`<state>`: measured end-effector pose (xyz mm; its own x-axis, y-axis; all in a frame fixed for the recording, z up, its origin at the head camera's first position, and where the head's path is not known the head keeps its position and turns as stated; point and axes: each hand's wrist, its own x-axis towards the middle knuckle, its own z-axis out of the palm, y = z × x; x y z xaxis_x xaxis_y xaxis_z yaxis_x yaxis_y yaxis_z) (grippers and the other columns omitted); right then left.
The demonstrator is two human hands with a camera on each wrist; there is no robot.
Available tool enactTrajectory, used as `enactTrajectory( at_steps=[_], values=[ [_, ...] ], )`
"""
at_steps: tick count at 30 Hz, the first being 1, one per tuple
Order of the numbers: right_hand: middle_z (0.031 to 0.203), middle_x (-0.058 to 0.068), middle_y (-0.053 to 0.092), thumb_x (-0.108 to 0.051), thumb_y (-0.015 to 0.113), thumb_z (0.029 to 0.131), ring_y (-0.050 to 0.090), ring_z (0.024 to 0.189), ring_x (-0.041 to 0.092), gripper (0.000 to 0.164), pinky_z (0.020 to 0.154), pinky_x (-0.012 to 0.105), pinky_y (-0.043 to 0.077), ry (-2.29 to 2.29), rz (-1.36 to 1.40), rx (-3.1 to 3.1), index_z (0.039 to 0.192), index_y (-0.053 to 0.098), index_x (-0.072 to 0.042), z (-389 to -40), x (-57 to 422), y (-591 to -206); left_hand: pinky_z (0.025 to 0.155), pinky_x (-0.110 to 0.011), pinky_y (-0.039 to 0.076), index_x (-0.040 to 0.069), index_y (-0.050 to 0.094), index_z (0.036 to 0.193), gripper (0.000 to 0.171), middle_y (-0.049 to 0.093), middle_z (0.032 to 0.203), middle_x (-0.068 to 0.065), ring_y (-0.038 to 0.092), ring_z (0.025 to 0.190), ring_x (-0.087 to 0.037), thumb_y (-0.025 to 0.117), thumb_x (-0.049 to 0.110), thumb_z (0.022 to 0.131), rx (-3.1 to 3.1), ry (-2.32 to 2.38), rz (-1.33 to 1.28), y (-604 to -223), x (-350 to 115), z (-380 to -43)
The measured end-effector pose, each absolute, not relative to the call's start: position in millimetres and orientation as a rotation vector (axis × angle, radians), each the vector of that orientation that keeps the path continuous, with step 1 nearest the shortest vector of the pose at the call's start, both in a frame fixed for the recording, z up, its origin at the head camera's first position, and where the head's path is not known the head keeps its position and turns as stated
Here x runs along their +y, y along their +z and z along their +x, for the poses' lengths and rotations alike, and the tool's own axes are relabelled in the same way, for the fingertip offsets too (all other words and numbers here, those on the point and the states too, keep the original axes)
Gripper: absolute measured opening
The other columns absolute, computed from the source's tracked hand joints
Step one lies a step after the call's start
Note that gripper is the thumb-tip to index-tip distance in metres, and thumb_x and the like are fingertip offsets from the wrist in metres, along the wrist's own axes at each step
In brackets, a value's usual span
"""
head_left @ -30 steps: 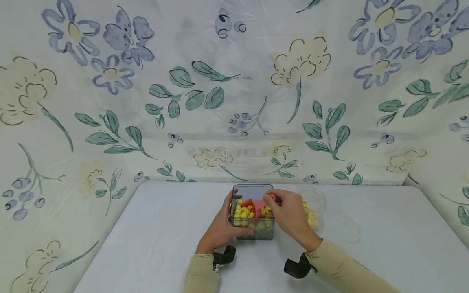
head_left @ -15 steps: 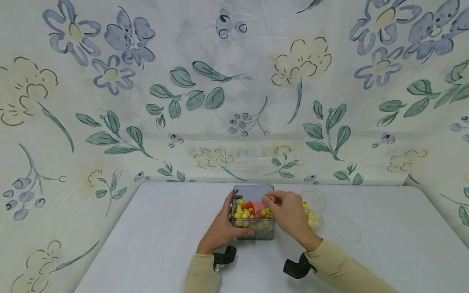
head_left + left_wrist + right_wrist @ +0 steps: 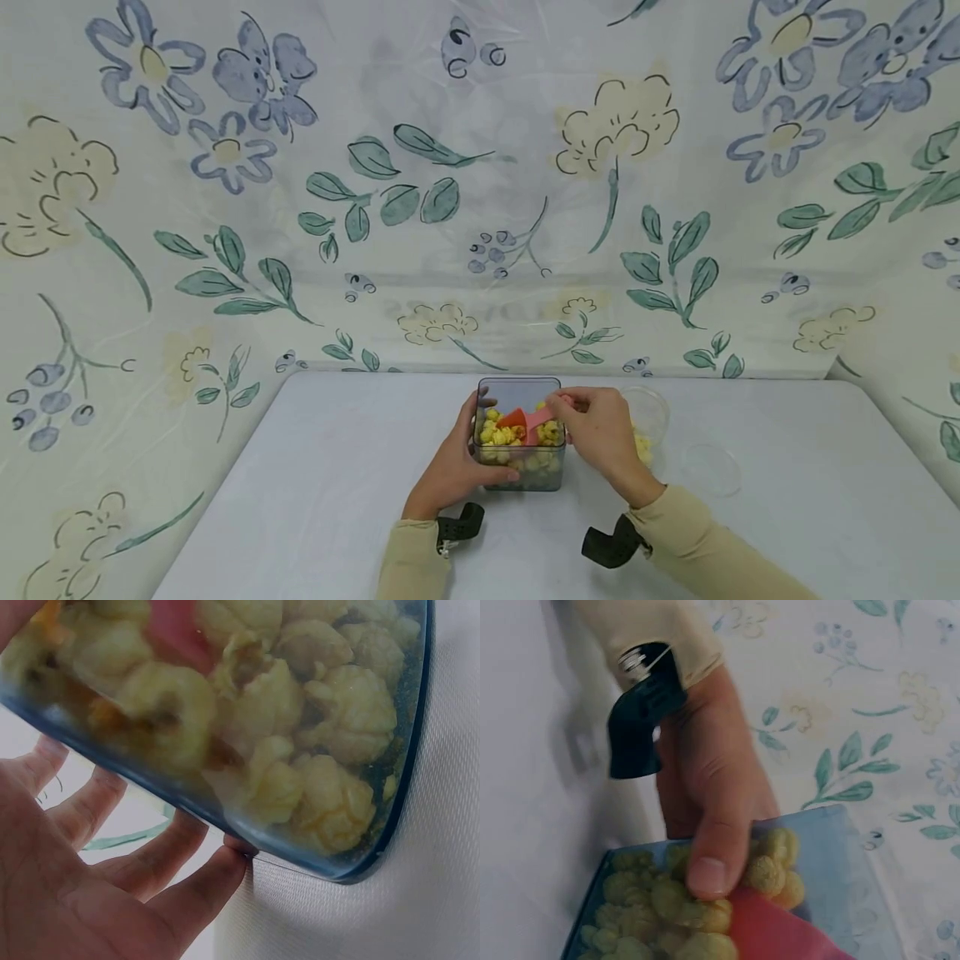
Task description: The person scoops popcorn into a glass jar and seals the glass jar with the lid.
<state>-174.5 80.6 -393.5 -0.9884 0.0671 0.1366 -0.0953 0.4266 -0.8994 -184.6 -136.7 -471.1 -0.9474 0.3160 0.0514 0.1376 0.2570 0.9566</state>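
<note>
A clear bluish-grey square container [image 3: 538, 477] full of yellow popcorn [image 3: 552, 435] stands on the table. My left hand [image 3: 450, 471] grips its left side, thumb across the front wall and fingers along the side. In the left wrist view, fingertips [image 3: 187, 825] press against the container wall. My right hand [image 3: 606, 429] pinches the handle of a pinkish-red scoop [image 3: 514, 419] at the container's right rim. The scoop's head sits among the popcorn inside. The right wrist view shows the left thumb [image 3: 716, 862] on the container and part of the scoop [image 3: 776, 930].
Behind my right hand stands a clear round tub [image 3: 657, 410] with some popcorn, partly hidden. To its right a clear round lid [image 3: 712, 469] lies flat on the white table [image 3: 330, 483]. Flower-patterned cloth [image 3: 517, 192] encloses the back and sides.
My right hand has shifted slightly right with the scoop, whose handle now leans further toward the right rim. My left hand and the container have stayed in place.
</note>
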Motion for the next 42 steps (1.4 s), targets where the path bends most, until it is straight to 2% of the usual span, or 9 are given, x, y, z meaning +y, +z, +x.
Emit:
enactTrajectory(
  at_steps=[6, 16, 23, 25, 33, 36, 39, 42],
  values=[
    [0.071, 0.010, 0.069, -0.010, 0.071, 0.094, 0.054, 0.047, 0.012, 0.013, 0.045, 0.024, 0.042, 1.575, 0.174, -2.479, 0.093, 0.078, 0.000, -172.8, 76.0, -396.0, 0.111, -0.048, 0.037, 0.026, 0.009, 0.162, 0.124, 0.034, 0.158, 0.005, 0.040, 0.140, -0.022, 0.094, 0.025, 0.071, 2.353, 1.792, 0.408, -471.8, -136.3, -186.5],
    [0.079, 0.008, 0.073, -0.018, 0.071, 0.094, 0.056, 0.052, 0.019, 0.020, 0.044, 0.024, 0.029, 1.703, -0.108, -2.496, 0.102, 0.078, -0.001, -179.3, 87.8, -386.9, 0.110, -0.047, 0.040, 0.027, 0.012, 0.162, 0.124, 0.034, 0.158, 0.006, 0.044, 0.137, -0.022, 0.095, 0.022, 0.070, 2.349, 1.794, 0.398, -470.6, -135.7, -187.7],
    [0.073, 0.013, 0.070, -0.013, 0.070, 0.095, 0.054, 0.050, 0.017, 0.016, 0.044, 0.023, 0.035, 1.696, 0.041, -2.503, 0.099, 0.078, 0.000, -178.7, 82.1, -388.8, 0.111, -0.046, 0.038, 0.029, 0.010, 0.161, 0.123, 0.033, 0.159, 0.003, 0.043, 0.137, -0.020, 0.094, 0.022, 0.071, 2.343, 1.803, 0.416, -471.8, -136.1, -189.0],
    [0.076, 0.013, 0.071, -0.014, 0.070, 0.095, 0.057, 0.051, 0.020, 0.017, 0.045, 0.023, 0.036, 1.709, 0.010, -2.500, 0.100, 0.078, 0.000, -178.7, 81.5, -388.6, 0.112, -0.047, 0.037, 0.029, 0.010, 0.161, 0.123, 0.034, 0.158, 0.004, 0.043, 0.138, -0.021, 0.094, 0.023, 0.071, 2.346, 1.802, 0.410, -472.5, -136.5, -189.3],
    [0.090, 0.010, 0.074, -0.020, 0.072, 0.095, 0.057, 0.057, 0.018, 0.026, 0.047, 0.025, 0.038, 1.770, -0.225, -2.477, 0.109, 0.076, 0.001, -178.6, 80.7, -389.8, 0.111, -0.048, 0.038, 0.026, 0.011, 0.162, 0.123, 0.034, 0.158, 0.003, 0.042, 0.139, -0.024, 0.094, 0.023, 0.071, 2.341, 1.803, 0.403, -471.2, -136.1, -188.4],
    [0.087, 0.011, 0.073, -0.019, 0.071, 0.095, 0.056, 0.056, 0.018, 0.024, 0.048, 0.025, 0.040, 1.803, -0.227, -2.439, 0.108, 0.076, 0.000, -178.1, 76.9, -392.8, 0.109, -0.047, 0.040, 0.026, 0.011, 0.162, 0.123, 0.033, 0.159, 0.001, 0.043, 0.138, -0.024, 0.094, 0.022, 0.071, 2.326, 1.809, 0.397, -470.5, -135.5, -188.4],
    [0.080, 0.013, 0.070, -0.020, 0.070, 0.096, 0.053, 0.053, 0.016, 0.023, 0.046, 0.025, 0.037, 1.824, -0.203, -2.431, 0.107, 0.076, -0.001, -177.0, 74.7, -395.0, 0.108, -0.046, 0.042, 0.025, 0.010, 0.162, 0.123, 0.033, 0.159, 0.001, 0.044, 0.137, -0.024, 0.094, 0.022, 0.071, 2.323, 1.807, 0.388, -470.6, -134.7, -188.3],
    [0.081, 0.013, 0.071, -0.020, 0.070, 0.096, 0.056, 0.054, 0.020, 0.023, 0.046, 0.024, 0.039, 1.849, -0.194, -2.406, 0.107, 0.076, -0.001, -175.9, 75.5, -396.5, 0.108, -0.048, 0.042, 0.025, 0.010, 0.162, 0.124, 0.032, 0.159, 0.003, 0.043, 0.137, -0.025, 0.094, 0.024, 0.071, 2.332, 1.797, 0.373, -470.9, -134.2, -188.0]
  ],
)
